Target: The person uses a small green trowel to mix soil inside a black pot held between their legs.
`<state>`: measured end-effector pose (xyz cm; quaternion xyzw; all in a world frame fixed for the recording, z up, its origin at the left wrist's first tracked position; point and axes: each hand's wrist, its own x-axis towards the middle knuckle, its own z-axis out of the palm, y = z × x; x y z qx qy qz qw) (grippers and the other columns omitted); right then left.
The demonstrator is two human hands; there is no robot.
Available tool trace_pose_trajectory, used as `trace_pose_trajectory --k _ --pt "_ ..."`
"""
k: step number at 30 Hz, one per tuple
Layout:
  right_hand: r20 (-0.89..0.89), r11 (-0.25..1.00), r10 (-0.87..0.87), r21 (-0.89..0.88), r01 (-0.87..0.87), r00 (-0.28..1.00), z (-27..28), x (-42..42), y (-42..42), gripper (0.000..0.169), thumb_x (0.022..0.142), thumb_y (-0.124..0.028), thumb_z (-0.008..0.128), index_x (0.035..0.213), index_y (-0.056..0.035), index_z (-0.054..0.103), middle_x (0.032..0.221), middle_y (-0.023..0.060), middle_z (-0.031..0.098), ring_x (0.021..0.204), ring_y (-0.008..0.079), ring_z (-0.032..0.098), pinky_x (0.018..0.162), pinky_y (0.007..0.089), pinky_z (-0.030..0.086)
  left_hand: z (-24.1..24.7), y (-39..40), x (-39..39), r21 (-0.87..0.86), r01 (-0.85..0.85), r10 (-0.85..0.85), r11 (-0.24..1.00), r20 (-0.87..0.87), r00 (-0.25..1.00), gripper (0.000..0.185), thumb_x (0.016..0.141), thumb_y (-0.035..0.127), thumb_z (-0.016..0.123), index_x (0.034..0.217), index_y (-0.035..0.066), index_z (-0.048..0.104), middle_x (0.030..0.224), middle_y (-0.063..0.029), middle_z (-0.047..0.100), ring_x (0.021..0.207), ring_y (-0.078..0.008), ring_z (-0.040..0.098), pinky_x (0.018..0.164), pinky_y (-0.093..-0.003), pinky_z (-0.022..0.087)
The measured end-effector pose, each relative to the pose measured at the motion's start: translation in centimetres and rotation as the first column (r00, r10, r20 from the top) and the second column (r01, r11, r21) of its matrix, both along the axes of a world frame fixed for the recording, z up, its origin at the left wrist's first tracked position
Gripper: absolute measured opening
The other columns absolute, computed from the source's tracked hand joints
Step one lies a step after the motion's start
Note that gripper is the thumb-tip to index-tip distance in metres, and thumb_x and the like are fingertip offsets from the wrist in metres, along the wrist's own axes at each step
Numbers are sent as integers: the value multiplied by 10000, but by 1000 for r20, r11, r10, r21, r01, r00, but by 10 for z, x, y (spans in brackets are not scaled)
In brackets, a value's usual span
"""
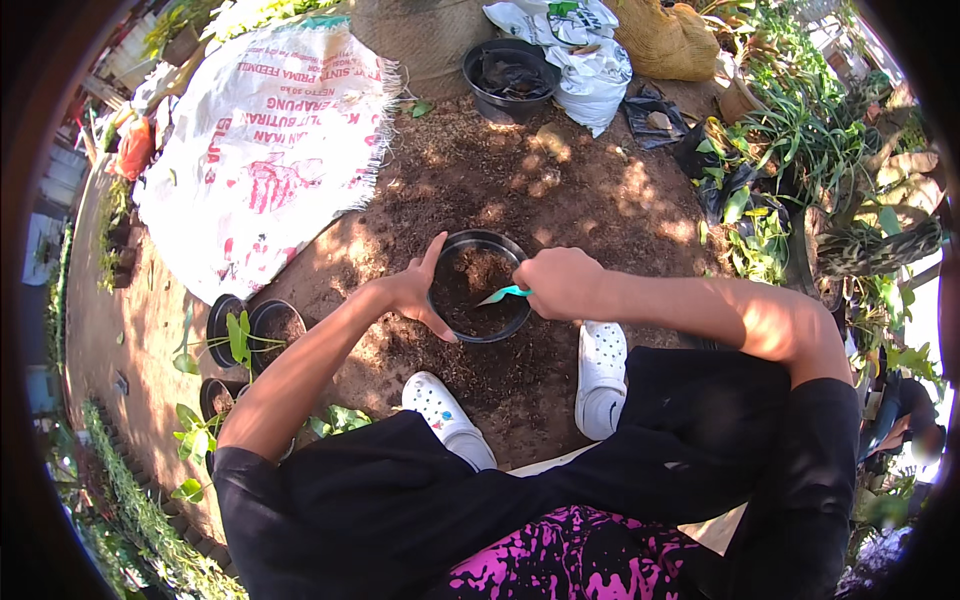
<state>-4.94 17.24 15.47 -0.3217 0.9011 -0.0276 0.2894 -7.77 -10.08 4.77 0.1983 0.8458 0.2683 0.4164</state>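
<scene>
A round black plastic plant pot (491,338) stands on the ground before me, with loose dark soil (477,271) inside. My left hand (412,291) is spread around the pot's left side, thumb and fingers against the rim. At the opposite side, my right hand (564,283) is closed around the teal handle of a small hand trowel (513,291). The trowel slants down to the left over the rim, its pointed tip at the soil. My fist hides most of the handle and a bit of the rim.
A white woven feed sack (300,135) lies at upper left. Beyond the pot are a black tub (510,105) of dark material and a white plastic bag (596,86). Potted seedlings (277,326) stand left, leafy plants (795,142) right. My white clogs (602,352) flank the pot. Another person (904,412) is far right.
</scene>
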Motion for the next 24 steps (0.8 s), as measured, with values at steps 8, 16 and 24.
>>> trace_pose_trajectory --k 8,16,24 --pt "-274 958 71 -248 -142 959 26 -29 9 193 803 -166 706 967 -80 762 806 168 721 808 365 717 725 471 576 22 7 0 -87 -24 34 996 108 994 1739 461 459 1022 1561 156 -289 1572 -387 214 1466 -494 299 1202 -582 288" --pt "-127 982 -45 -185 20 991 -14 -19 -6 223 781 -112 671 980 -38 737 893 208 724 888 396 714 799 477 572 20 5 -3 -130 -19 34 991 115 993 1754 452 462 1024 1555 161 -306 1576 -377 213 1462 -494 308 1193 -591 300" --pt "-183 967 -76 -254 28 980 70 -39 -3 267 904 -225 654 1066 -22 713 886 186 723 839 342 714 750 448 557 12 1 -1 -69 -40 47 997 108 993 1752 450 443 1027 1556 181 -306 1578 -358 226 1468 -486 298 1191 -589 304"
